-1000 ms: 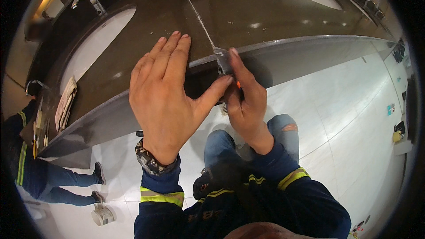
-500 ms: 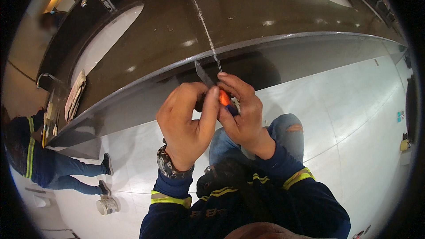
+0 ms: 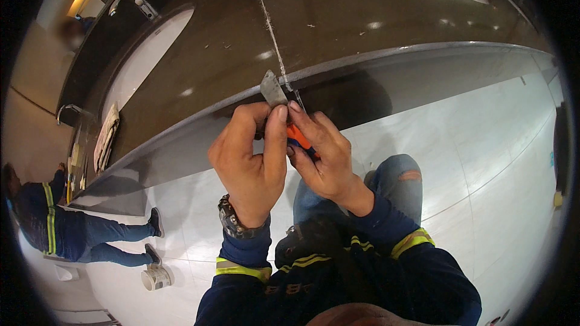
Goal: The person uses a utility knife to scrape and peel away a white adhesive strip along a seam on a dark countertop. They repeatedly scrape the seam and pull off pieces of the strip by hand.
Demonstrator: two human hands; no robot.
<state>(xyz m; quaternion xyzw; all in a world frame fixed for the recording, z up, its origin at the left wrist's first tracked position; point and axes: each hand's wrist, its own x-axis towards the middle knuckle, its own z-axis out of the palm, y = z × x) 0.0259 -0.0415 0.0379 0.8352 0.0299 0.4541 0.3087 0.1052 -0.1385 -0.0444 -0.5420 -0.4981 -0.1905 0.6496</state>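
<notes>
My left hand's [image 3: 246, 158] fingers pinch the bladed tool [image 3: 273, 90] near the base of its grey blade; my right hand's [image 3: 331, 162] fingers grasp its orange-and-blue handle. It points to eleven o'clock at the table's [image 3: 217, 54] front edge, just beside a pale seam [image 3: 266, 18] running toward twelve. From my hands, a cloth [image 3: 107, 137] sits at nine, a white basin [image 3: 151, 54] at ten.

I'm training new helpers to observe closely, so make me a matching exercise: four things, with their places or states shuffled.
1. orange-handled tool
2. bucket
3. folded pale cloth
4. wearer's jeans

A. on the counter
B. ripped at one knee
C. held in the left hand and right hand
D. on the floor

Pairs: 1-C, 2-D, 3-A, 4-B
</notes>
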